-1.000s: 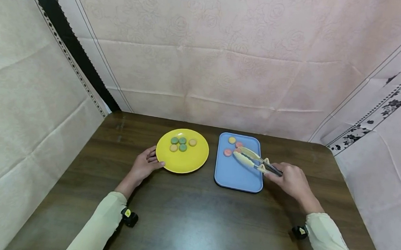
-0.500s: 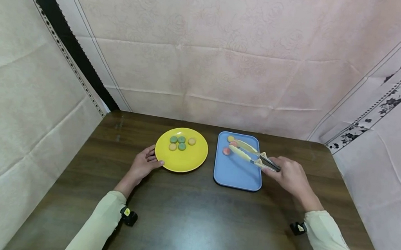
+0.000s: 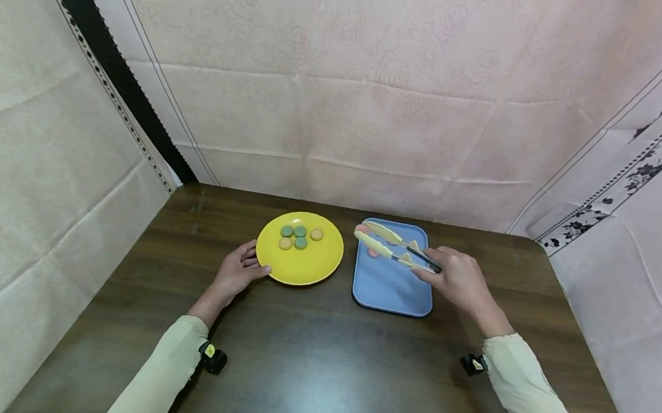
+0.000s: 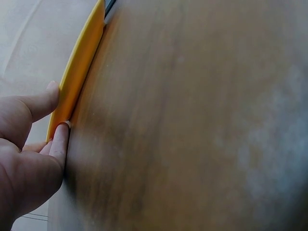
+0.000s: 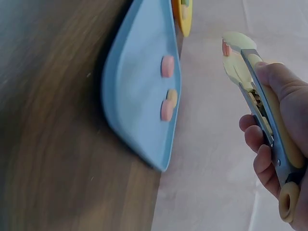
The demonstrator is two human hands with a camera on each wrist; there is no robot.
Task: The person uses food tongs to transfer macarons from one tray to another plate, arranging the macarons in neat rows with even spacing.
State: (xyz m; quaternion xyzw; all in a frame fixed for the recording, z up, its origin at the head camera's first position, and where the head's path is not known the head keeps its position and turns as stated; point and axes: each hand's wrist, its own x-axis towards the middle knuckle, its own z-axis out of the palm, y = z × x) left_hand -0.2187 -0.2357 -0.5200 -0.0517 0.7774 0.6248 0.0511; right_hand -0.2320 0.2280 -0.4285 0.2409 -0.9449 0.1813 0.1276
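My left hand (image 3: 238, 269) pinches the near-left rim of the yellow plate (image 3: 302, 270), thumb on top and fingertips at the underside. Three green discs and two pale yellow ones, small and cookie-like, lie on the plate. My right hand (image 3: 461, 279) grips tongs (image 3: 376, 245) with pale tips and metal arms. Between those tips sits a pink disc (image 5: 226, 48), raised above the blue tray's (image 3: 392, 295) far-left part. Two more pink discs (image 5: 167, 66) and one yellow disc (image 5: 172, 96) rest on the tray, partly hidden by the tongs in the head view.
A dark wooden table (image 3: 307, 360) carries the plate and tray, which stand side by side with a narrow gap between them. Pale patterned cloth (image 3: 339, 103) hangs along the back, with further cloth at both sides.
The tongs have lifted a pink disc off the tray and moved left and away from me with my right hand. My left hand and the plate have stayed put.
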